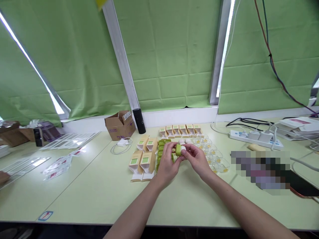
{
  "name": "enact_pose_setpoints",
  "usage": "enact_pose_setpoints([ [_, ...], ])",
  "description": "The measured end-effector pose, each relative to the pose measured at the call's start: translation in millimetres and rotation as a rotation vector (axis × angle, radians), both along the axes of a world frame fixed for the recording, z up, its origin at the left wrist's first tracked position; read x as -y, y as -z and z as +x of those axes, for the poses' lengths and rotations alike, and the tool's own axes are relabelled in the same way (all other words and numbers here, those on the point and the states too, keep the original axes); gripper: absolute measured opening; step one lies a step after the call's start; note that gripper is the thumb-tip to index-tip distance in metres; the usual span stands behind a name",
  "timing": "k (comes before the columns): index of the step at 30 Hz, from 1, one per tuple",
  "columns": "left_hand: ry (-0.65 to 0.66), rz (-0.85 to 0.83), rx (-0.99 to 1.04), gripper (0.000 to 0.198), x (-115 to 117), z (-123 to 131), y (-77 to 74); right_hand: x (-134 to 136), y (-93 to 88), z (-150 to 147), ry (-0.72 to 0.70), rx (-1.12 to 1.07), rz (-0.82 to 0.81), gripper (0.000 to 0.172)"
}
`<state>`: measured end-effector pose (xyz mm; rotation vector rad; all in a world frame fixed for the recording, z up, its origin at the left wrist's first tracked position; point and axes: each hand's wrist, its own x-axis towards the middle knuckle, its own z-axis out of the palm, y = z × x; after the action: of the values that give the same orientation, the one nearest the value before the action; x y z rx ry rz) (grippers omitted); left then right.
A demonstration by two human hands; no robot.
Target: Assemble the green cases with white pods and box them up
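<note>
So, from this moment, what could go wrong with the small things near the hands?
The green-and-white piece might slip, as the left hand and right hand hold it by the fingers. The left hand could knock the green pieces close by; the right hand might disturb the clear containers near it.

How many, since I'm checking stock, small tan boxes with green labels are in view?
10: six boxes in the back row, four boxes in two pairs left of the left hand. Others may be hidden.
</note>
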<state>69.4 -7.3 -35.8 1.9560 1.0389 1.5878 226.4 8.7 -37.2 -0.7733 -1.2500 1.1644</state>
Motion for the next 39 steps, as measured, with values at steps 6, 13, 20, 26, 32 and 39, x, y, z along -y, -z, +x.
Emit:
enact_pose_setpoints([
  [6,0.085,-0.111,0.064,0.044,2,5,-0.3,2,2.2,-3,-0.009,-0.021,0.043,0.044],
  [13,0.293,-0.347,0.406,0.065,-7,0,-4.6,14,-7.4,8,0.171,0.311,0.363,0.042],
  [20,0.404,-0.434,0.434,0.065,-6,-4,-8.9,11,1.3,10,0.270,0.542,0.636,0.042],
  [26,0.459,-0.441,0.375,0.057,-4,-3,-8.4,6,8.9,10,0.326,0.659,0.765,0.041],
  [32,0.434,-0.448,0.382,0.061,-4,-4,-4.7,2,14.7,9,0.393,0.765,0.850,0.035],
  [39,0.362,-0.423,0.443,0.051,-9,1,3.8,3,14.7,8,0.425,0.828,0.912,0.038],
])
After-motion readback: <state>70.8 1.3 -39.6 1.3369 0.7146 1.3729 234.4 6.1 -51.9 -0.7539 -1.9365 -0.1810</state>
